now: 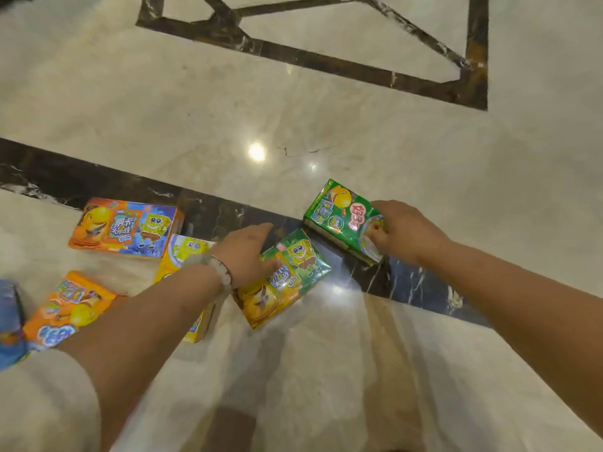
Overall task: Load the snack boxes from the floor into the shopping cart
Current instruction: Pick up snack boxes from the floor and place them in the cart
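Observation:
Several cartoon-printed snack boxes lie on the marble floor. My right hand (406, 231) grips the near end of a green box (339, 216), fingers curled round its edge. My left hand (246, 252) lies on the upper left corner of a green and yellow box (284, 282), thumb against its top face and fingers reaching past its far edge. An orange and blue box (125, 227) lies further left. A yellow box (187, 252) is partly hidden under my left forearm. Another orange box (67, 308) lies at the lower left. No shopping cart is in view.
A blue object (9, 324) is cut off at the left edge. Dark marble bands (98, 187) cross the pale glossy floor, which stretches open beyond the boxes and to the right.

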### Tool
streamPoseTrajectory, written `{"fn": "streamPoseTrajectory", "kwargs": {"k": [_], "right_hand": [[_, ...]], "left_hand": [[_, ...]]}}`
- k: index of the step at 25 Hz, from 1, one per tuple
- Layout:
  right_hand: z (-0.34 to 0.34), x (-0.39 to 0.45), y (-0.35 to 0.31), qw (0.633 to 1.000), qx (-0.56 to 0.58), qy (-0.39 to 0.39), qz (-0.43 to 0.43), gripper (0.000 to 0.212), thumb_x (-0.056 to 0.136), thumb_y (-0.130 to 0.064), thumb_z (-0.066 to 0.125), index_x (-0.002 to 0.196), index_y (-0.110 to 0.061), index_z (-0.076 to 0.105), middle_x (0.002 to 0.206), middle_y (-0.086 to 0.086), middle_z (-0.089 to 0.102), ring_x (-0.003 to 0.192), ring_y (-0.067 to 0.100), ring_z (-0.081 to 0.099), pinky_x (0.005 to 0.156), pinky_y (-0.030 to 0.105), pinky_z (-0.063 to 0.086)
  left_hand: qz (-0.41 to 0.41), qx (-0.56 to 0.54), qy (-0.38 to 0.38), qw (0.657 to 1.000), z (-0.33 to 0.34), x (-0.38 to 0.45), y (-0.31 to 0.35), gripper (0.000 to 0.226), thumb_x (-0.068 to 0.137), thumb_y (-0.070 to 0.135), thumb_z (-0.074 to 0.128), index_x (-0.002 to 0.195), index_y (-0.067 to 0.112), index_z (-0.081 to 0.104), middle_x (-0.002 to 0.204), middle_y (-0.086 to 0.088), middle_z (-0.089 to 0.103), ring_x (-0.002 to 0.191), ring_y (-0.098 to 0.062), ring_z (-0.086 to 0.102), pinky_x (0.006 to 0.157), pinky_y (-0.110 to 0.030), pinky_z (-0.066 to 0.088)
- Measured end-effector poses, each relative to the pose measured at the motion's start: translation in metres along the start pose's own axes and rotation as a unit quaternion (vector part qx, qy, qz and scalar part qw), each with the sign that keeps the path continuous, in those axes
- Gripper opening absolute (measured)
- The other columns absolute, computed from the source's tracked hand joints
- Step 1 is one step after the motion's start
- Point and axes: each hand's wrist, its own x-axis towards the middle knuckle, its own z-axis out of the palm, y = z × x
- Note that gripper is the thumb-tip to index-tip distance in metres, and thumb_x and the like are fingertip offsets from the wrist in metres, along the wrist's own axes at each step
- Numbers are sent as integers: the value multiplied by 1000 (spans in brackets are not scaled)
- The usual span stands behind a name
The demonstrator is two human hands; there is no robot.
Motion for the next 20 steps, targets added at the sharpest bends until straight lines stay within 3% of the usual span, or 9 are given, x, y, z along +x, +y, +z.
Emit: {"fn": "streamPoseTrajectory", "kwargs": {"k": [4, 7, 9, 11, 13, 15, 17, 20], "right_hand": [[31, 13, 12, 999, -32, 6, 26, 68, 85, -34, 64, 141, -9, 37, 136, 16, 44, 124, 33, 42, 99, 38, 38], [36, 20, 7, 998, -12, 39, 43, 76, 82, -38, 68, 142, -10, 32, 132, 15, 47, 119, 31, 45, 93, 36, 39], [38, 25, 5, 997, -3, 41, 70, 91, 77, -44, 72, 146, -10, 23, 133, 17, 46, 121, 33, 45, 93, 37, 39], [37, 26, 7, 988, 19, 10, 155, 105, 69, -54, 76, 146, -10, 20, 134, 19, 44, 124, 35, 44, 96, 39, 40], [40, 22, 11, 975, 36, -53, 211, 101, 61, -61, 77, 138, -10, 34, 130, 17, 47, 122, 33, 46, 95, 37, 42], [43, 18, 14, 968, 48, -97, 224, 92, 60, -60, 79, 128, -10, 43, 126, 15, 51, 118, 29, 48, 91, 33, 44], [43, 15, 17, 961, 110, -87, 239, 89, 60, -49, 84, 126, -7, 42, 124, 13, 51, 111, 27, 52, 84, 32, 46], [37, 11, 15, 941, 219, -55, 251, 80, 61, -32, 88, 119, -5, 40, 107, 7, 57, 89, 20, 57, 68, 29, 45]], "left_hand": [[-61, -35, 11, 997, 37, -1, -3, 87, 82, 47, 62, 148, 15, 15, 149, -8, 32, 134, -25, 34, 106, -32, 29], [-72, -33, 40, 996, 53, -2, 2, 90, 76, 54, 65, 146, 20, 20, 145, -3, 39, 128, -24, 41, 100, -31, 36], [-88, -41, 47, 994, 54, 4, -1, 92, 69, 58, 70, 142, 19, 29, 138, -5, 47, 122, -26, 47, 97, -33, 40], [-115, -96, 62, 987, 53, 4, 0, 85, 58, 60, 76, 127, 18, 47, 120, -5, 59, 110, -26, 54, 91, -34, 45], [-148, -201, 105, 963, 51, 0, 4, 71, 55, 51, 83, 108, 15, 53, 103, -2, 62, 98, -23, 59, 84, -33, 48], [-181, -346, 146, 909, 48, -4, 11, 53, 58, 32, 87, 93, 14, 53, 95, -4, 65, 88, -21, 63, 81, -33, 50], [-193, -435, 170, 863, 43, -4, 17, 43, 62, 23, 86, 84, 17, 50, 86, -1, 65, 79, -18, 64, 76, -32, 51], [-192, -461, 192, 845, 41, -2, 22, 46, 65, 22, 84, 84, 23, 42, 82, 7, 58, 73, -11, 58, 71, -26, 43]]}}
